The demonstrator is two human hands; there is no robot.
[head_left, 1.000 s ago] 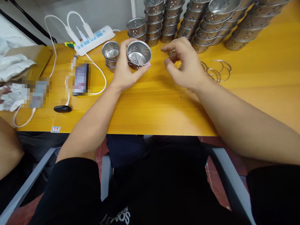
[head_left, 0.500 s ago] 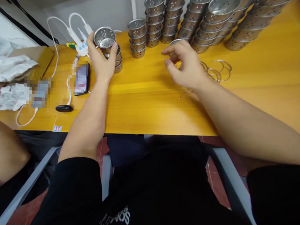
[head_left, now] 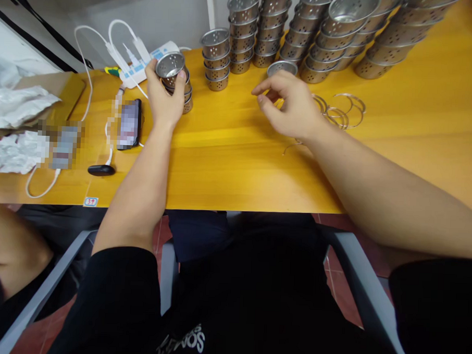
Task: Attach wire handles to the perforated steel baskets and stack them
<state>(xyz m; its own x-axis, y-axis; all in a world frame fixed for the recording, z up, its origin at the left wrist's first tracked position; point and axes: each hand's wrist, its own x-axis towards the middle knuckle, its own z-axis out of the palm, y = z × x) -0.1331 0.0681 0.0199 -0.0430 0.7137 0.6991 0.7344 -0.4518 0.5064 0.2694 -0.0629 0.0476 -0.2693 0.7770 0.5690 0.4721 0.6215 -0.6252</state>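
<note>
My left hand [head_left: 164,98] has its thumb and fingers around a perforated metal cup [head_left: 170,67], at the top of a short stack [head_left: 187,103] at the left. Over the table's middle, my right hand [head_left: 288,103] is bent, its thumb and index finger close to each other but apart, with nothing seen between them. Just behind it a single metal cup [head_left: 282,68] stands on the table, partly hidden by the hand. Thin metal rings [head_left: 350,111] lie to the right of my right wrist.
Tall stacks of metal cups [head_left: 312,50] line the back of the yellow table [head_left: 228,166]. At the left are a power strip [head_left: 134,73], white cables, a phone [head_left: 129,124], a black oval object [head_left: 101,170] and plastic bags [head_left: 22,105]. A person's arm [head_left: 14,235] is at the left edge.
My left hand has moved slightly right and down with the cup, onto the short stack. My right hand has shifted slightly, showing more of the single cup. The other person's arm moved a little.
</note>
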